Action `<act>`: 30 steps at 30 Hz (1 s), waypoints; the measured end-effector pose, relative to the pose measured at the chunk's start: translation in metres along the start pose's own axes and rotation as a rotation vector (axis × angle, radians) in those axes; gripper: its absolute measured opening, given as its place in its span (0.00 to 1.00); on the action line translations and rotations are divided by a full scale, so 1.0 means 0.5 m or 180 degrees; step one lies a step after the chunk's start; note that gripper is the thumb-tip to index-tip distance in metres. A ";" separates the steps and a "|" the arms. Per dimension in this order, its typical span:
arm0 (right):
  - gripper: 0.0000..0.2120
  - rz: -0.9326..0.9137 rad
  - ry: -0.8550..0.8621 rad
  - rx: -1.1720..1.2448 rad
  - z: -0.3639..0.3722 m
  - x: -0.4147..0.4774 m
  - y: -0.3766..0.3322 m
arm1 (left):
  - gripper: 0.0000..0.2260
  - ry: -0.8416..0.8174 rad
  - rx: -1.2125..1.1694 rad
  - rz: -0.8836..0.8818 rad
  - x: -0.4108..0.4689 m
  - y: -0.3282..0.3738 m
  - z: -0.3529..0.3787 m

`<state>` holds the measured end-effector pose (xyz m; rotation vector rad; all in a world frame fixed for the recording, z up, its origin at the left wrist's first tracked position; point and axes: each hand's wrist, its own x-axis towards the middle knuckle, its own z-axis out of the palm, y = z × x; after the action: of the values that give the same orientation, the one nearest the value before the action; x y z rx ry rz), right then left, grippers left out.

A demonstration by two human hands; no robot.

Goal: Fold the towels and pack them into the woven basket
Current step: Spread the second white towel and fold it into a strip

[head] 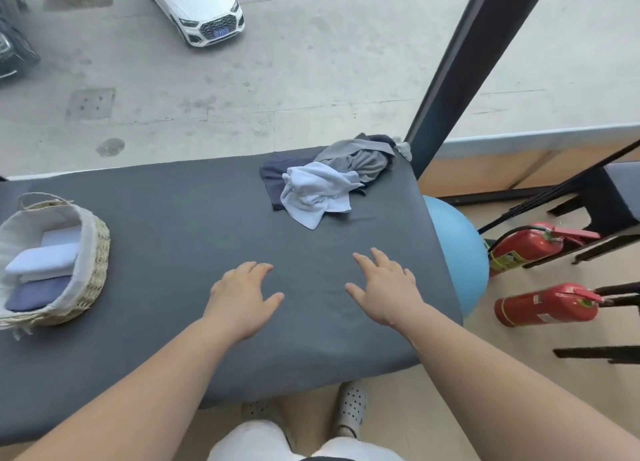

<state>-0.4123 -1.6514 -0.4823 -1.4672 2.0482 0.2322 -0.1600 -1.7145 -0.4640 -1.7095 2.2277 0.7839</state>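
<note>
A heap of unfolded towels lies at the far right of the grey table (180, 218): a pale blue towel (315, 192) in front, a grey towel (360, 159) behind it and a dark navy one (273, 174) underneath. At the left edge stands the woven basket (98, 256) with a white liner; inside it are folded towels, light ones (45, 258) above a navy one (36, 296). My left hand (242, 294) and my right hand (384, 287) hover flat over the table's middle, fingers spread, holding nothing, well short of the heap.
A blue exercise ball (457, 252) sits right of the table. Two red fire extinguishers (547, 306) and black frame legs stand on the floor at the right. A dark pillar (460, 72) rises behind the table's far right corner. A window behind looks down on a street.
</note>
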 end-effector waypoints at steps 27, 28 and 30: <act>0.29 -0.0418 -0.0345 0.0304 -0.076 0.576 0.116 | 0.26 -0.0680 0.0064 -0.0153 0.582 0.196 0.143; 0.28 -0.0501 -0.0338 0.0361 -0.077 0.597 0.110 | 0.27 -0.0781 0.0101 -0.0168 0.599 0.192 0.154; 0.28 -0.0664 -0.0366 0.0344 -0.079 0.636 0.092 | 0.31 -0.0993 0.0234 -0.0223 0.625 0.179 0.175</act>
<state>-0.5343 -1.9074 -0.6382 -1.5498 1.7743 0.1161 -0.3494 -1.9094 -0.6631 -1.5052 1.9531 0.8733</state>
